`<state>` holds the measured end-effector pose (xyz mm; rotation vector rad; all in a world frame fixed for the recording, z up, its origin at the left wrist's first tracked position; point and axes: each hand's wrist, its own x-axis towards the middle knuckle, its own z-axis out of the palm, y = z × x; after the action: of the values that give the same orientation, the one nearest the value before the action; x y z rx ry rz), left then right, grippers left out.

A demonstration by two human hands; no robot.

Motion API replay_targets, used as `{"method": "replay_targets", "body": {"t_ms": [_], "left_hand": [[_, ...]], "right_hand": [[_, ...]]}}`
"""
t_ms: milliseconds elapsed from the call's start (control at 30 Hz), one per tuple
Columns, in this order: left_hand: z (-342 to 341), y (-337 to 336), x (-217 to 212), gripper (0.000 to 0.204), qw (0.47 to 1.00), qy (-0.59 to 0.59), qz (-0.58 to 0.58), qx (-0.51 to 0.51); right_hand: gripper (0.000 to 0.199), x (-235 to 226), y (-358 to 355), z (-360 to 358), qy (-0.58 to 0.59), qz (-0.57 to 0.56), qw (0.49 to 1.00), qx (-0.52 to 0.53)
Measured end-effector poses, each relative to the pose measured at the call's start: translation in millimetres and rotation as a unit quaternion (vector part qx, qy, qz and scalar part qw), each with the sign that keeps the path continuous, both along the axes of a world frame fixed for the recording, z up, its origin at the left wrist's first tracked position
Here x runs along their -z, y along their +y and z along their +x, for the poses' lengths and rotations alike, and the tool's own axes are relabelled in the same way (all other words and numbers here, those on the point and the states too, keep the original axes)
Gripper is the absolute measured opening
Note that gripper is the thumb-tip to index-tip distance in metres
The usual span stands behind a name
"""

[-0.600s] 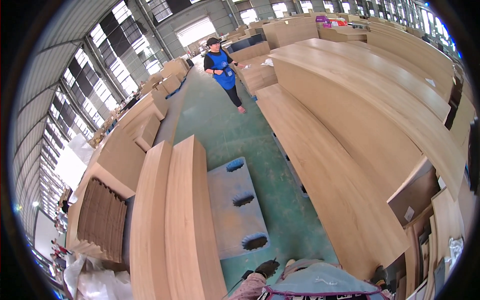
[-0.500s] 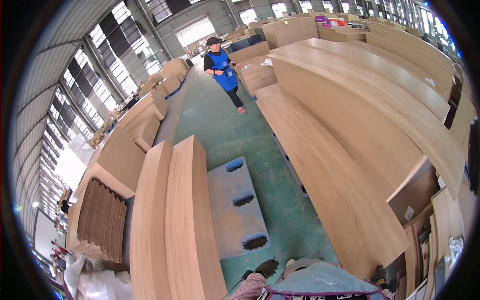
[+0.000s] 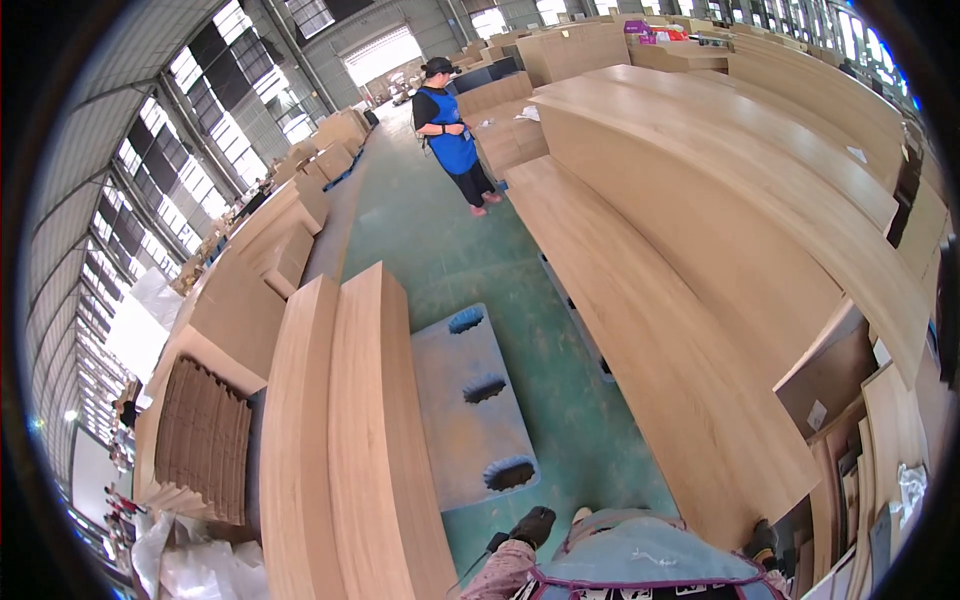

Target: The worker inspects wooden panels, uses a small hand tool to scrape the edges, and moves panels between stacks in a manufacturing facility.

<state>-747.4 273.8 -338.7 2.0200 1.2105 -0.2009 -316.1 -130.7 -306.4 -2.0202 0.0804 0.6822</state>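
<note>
My left hand (image 3: 533, 525), in a dark glove, hangs low beside my body, its fingers curled in with nothing visible in them. The blue-grey plastic pallet (image 3: 450, 400) with dark oval openings lies on the floor just ahead of it. My right hand (image 3: 763, 540), also dark-gloved, is beside the near end of a long wood-grain board stack (image 3: 670, 370). Its fingers are mostly hidden, and whether it touches the boards I cannot tell. To the left of the pallet rise two tall stacks of light wood-grain boards (image 3: 372, 420).
A person in a blue apron (image 3: 455, 140) stands in the green aisle (image 3: 400, 220) ahead. Corrugated brown sheets (image 3: 205, 440) and clear plastic wrap (image 3: 205, 570) lie at the left. Higher board stacks (image 3: 690, 230) line the right, with loose offcuts (image 3: 890, 430) near their end.
The person in the apron has turned toward the boards on the right and drawn both hands to the waist. My left hand's fingers have curled in. The view has shifted slightly.
</note>
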Motion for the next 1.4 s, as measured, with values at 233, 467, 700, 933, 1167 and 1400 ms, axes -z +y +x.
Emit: {"method": "replay_targets", "body": {"t_ms": [233, 467, 700, 933, 1167, 1400], "left_hand": [[69.1, 26.2, -35.2, 0.051, 0.989, 0.064, -0.090, 0.098], [80.2, 36.3, -69.9, 0.052, 0.992, 0.042, -0.085, 0.088], [88.5, 54.7, -81.4, 0.051, 0.991, 0.021, -0.084, 0.103], [59.4, 84.2, -61.4, 0.044, 0.977, 0.081, -0.132, 0.149], [30.1, 104.9, -47.9, 0.041, 0.975, 0.060, -0.169, 0.128], [7.4, 105.8, -22.1, 0.038, 0.969, 0.019, -0.247, -0.024]], "right_hand": [[0.033, -23.7, -49.1, -35.3, 0.012, 0.171, 0.963, 0.207], [0.026, -51.9, -23.0, -66.0, -0.023, 0.126, 0.977, 0.169], [0.030, -81.7, 6.7, -94.5, 0.063, 0.091, 0.951, 0.289], [0.037, -83.7, 25.7, -119.1, 0.139, 0.088, 0.917, 0.365], [0.036, -75.5, 31.0, -140.2, 0.115, 0.104, 0.912, 0.379], [0.035, -68.0, 25.7, -134.3, 0.093, 0.114, 0.939, 0.311]]}}
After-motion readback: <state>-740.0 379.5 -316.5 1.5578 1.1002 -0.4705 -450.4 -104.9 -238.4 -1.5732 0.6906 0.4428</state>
